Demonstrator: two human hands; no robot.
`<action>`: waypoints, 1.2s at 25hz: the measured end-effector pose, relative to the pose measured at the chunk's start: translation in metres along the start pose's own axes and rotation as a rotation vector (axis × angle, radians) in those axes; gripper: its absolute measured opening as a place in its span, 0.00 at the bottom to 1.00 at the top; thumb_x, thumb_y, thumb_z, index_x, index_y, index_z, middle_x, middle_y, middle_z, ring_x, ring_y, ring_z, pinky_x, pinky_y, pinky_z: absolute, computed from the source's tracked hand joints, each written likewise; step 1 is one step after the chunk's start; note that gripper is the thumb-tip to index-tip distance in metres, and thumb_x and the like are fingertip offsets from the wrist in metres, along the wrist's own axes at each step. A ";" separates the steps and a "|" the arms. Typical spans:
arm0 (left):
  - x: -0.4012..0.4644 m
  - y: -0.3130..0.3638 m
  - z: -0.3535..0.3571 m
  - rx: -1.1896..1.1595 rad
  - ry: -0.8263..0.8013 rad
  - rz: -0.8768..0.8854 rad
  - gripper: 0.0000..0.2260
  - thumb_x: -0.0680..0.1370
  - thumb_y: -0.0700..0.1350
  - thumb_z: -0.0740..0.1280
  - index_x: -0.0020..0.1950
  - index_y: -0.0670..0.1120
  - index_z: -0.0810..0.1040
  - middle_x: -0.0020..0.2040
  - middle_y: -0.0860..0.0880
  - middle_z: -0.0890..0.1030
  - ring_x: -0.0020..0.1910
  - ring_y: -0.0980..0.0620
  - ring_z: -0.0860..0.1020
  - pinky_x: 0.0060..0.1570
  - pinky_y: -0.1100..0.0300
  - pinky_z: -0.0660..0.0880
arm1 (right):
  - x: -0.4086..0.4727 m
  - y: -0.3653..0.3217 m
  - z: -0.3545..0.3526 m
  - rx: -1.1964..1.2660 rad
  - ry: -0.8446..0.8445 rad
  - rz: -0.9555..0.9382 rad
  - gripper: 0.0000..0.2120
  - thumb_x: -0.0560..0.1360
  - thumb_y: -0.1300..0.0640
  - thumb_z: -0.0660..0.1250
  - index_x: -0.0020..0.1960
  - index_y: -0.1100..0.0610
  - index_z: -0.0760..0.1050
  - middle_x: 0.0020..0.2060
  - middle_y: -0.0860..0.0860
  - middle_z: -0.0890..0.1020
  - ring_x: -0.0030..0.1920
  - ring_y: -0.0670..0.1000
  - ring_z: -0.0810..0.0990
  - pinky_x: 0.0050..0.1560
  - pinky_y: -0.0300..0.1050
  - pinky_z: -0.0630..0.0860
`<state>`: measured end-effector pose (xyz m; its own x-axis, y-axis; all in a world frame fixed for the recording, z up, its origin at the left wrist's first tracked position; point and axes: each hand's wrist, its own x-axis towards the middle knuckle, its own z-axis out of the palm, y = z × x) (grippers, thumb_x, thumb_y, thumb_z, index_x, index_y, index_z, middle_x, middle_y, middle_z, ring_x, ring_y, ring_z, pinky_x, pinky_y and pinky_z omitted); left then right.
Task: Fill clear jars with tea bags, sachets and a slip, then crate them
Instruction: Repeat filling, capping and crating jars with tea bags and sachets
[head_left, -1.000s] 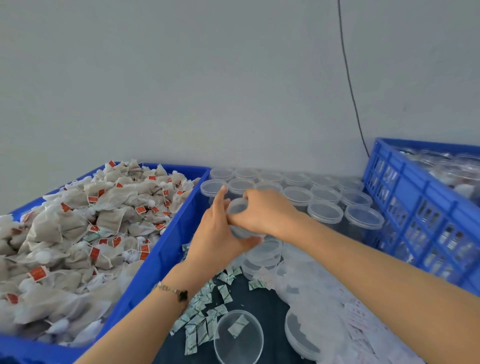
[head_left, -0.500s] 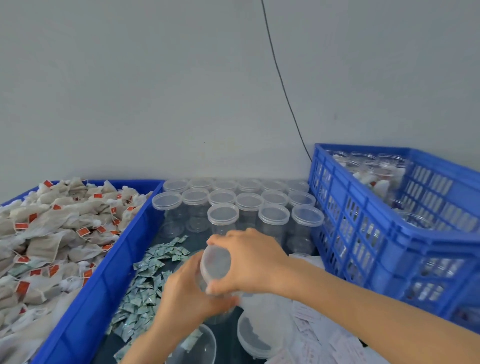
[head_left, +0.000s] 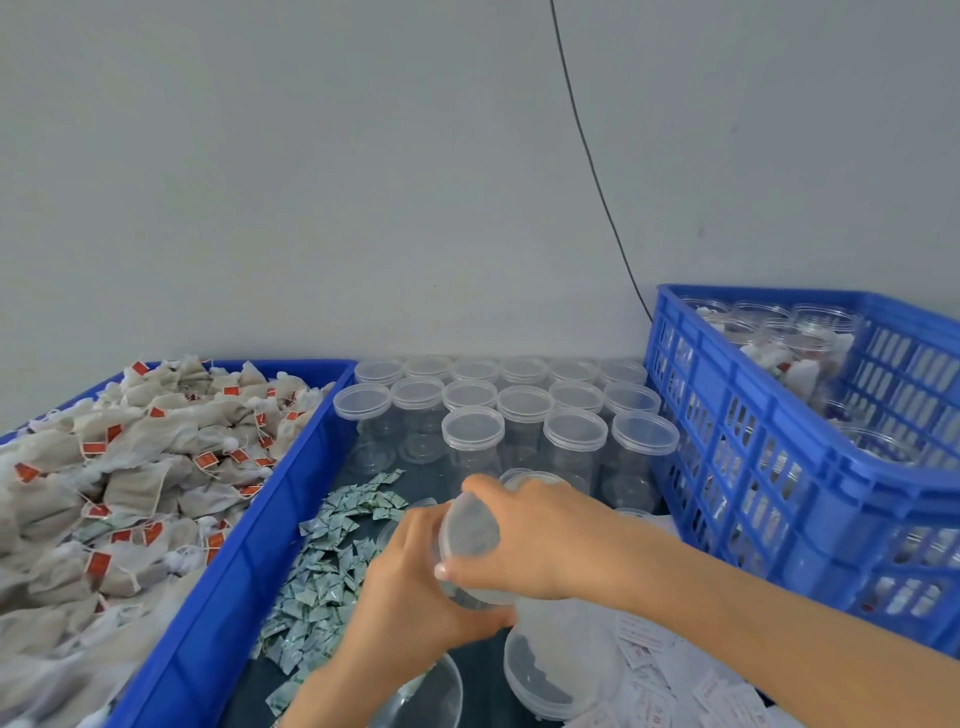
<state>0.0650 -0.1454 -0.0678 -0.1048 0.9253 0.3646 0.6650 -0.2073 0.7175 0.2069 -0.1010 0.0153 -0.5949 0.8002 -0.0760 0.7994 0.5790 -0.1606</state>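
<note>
A shallow blue plastic tray (head_left: 218, 587) holds tea bags (head_left: 130, 467), a slatted blue crate (head_left: 779, 467) filled jars, while left hand (head_left: 410, 597) and right hand (head_left: 540, 545) both grip a clear lidded plastic jar (head_left: 467, 535) between them

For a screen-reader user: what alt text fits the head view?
Both hands, left hand and right hand, grip a clear jar above scattered sachets, between a tea bag bin and a crate.
</note>
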 end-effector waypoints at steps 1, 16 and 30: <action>-0.002 -0.002 0.000 -0.017 -0.010 0.008 0.35 0.53 0.58 0.81 0.53 0.66 0.64 0.51 0.63 0.73 0.52 0.73 0.70 0.42 0.73 0.69 | -0.002 -0.001 -0.001 0.034 -0.013 -0.048 0.32 0.66 0.37 0.68 0.65 0.40 0.58 0.54 0.52 0.72 0.51 0.55 0.75 0.40 0.46 0.71; 0.006 -0.042 -0.056 -0.248 0.163 -0.147 0.39 0.50 0.68 0.79 0.58 0.65 0.68 0.58 0.61 0.77 0.57 0.67 0.75 0.56 0.64 0.72 | -0.004 0.047 -0.013 0.122 0.167 -0.093 0.30 0.64 0.44 0.72 0.52 0.40 0.52 0.45 0.36 0.61 0.42 0.35 0.67 0.34 0.32 0.65; -0.021 -0.061 -0.093 -0.284 0.251 -0.339 0.50 0.44 0.75 0.75 0.63 0.64 0.66 0.57 0.66 0.74 0.55 0.69 0.73 0.47 0.72 0.71 | 0.078 0.024 0.070 0.286 0.225 0.143 0.39 0.74 0.44 0.65 0.76 0.44 0.45 0.74 0.47 0.31 0.74 0.53 0.32 0.75 0.59 0.43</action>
<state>-0.0423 -0.1823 -0.0638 -0.4773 0.8580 0.1897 0.3389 -0.0194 0.9406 0.1738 -0.0353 -0.0637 -0.4201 0.9025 0.0951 0.7983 0.4174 -0.4342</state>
